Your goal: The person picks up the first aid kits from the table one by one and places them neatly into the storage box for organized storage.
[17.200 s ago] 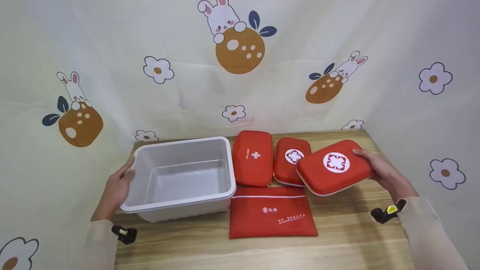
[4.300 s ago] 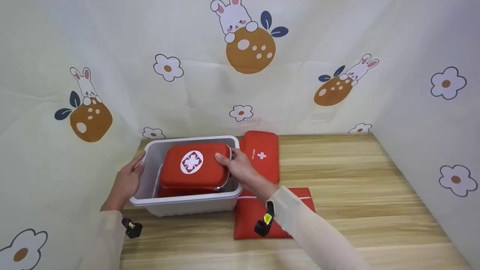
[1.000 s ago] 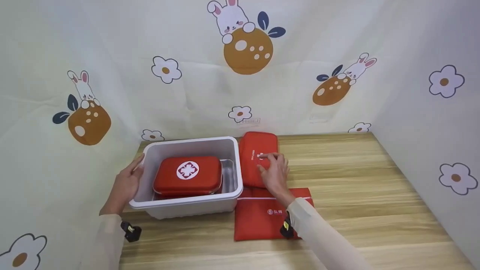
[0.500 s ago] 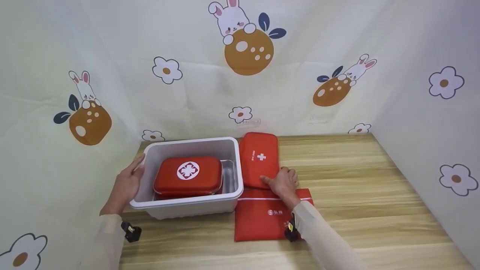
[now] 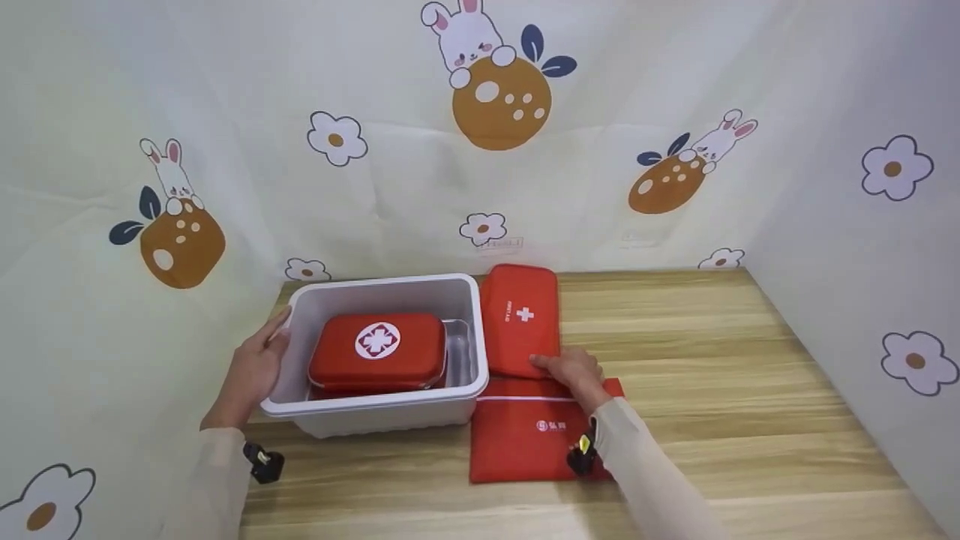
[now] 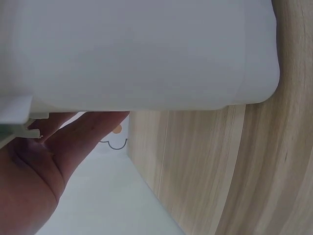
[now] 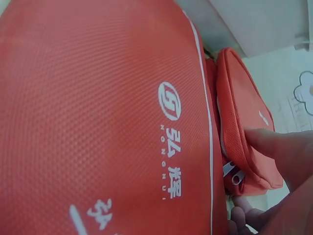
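Note:
A flat red first aid case [image 5: 517,322] with a white cross lies to the right of the white plastic bin [image 5: 375,412]. My right hand [image 5: 576,371] pinches its near right corner, thumb on top and fingers curled at the side edge. In the right wrist view, zipper pulls [image 7: 238,177] hang near that corner. My left hand [image 5: 255,367] rests against the bin's outer left wall, fingers straight just under the rim, as the left wrist view also shows. Inside the bin lies a red hard case [image 5: 405,352] with a white round emblem, red showing beneath it.
A flat red pouch [image 5: 517,442] with white lettering lies in front of the first aid case, partly under my right wrist. Wood-grain tabletop [image 5: 712,390] extends to the right. A printed curtain [image 5: 600,165] encloses the back and sides.
Since the oldest frame, two red emblem cases have left the tabletop; one is plainly in the bin. Over the last second, my right hand has moved down to the first aid case's near right corner.

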`<state>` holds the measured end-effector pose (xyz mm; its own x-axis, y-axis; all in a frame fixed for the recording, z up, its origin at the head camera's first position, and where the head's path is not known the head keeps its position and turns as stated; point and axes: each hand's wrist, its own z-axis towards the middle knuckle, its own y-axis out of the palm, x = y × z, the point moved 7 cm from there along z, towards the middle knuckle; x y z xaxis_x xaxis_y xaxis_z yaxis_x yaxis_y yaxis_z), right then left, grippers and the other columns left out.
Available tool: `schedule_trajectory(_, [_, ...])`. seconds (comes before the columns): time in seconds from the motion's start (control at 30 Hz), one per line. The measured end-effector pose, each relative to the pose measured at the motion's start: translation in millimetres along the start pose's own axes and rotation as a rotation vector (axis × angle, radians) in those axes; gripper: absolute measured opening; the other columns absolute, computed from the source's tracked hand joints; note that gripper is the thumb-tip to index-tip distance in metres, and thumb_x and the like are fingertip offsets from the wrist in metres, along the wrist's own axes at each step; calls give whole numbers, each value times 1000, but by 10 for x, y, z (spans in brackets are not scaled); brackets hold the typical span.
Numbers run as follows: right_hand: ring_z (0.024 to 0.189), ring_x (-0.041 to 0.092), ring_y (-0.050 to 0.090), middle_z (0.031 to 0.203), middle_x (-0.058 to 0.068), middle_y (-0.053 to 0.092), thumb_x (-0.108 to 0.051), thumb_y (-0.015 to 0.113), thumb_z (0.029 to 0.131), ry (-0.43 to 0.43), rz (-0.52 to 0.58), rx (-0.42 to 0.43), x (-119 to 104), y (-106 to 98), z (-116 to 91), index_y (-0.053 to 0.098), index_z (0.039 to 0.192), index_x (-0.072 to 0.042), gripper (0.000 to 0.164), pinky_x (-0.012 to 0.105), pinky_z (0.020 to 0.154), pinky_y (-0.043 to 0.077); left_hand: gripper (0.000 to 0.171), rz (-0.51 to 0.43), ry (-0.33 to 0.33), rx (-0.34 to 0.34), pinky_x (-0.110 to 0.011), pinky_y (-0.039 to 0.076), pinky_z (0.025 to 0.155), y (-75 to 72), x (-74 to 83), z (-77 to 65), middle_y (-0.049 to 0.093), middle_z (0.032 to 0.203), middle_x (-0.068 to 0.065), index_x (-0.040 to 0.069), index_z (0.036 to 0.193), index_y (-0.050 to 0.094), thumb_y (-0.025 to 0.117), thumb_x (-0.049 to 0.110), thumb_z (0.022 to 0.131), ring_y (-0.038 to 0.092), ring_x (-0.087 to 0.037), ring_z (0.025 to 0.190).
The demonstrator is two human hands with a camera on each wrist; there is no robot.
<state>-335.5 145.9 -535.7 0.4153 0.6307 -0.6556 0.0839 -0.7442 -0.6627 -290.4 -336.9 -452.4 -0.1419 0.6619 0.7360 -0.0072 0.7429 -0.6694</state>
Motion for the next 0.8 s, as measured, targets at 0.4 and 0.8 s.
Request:
schedule_trajectory(0.4, [63,15,55,63,1,57,-26,73,86,1,237,-15,-54,13,73,64,76,-9,21,26,59,46,56,-2,-31,-26,-68,14,122,27,-21,31,11,167,-18,30,161,12,23,45,109,9,-46,154])
schedule_trajectory(0.8, [100,30,53,112,21,54,-8,65,85,-8,579,190,-55,-65,37,36,126,8,53,39,94,49,56,9,-5,-2,-67,14,122,3,-12,21,15,166,-21,28,161,15,24,45,109,14,-48,153])
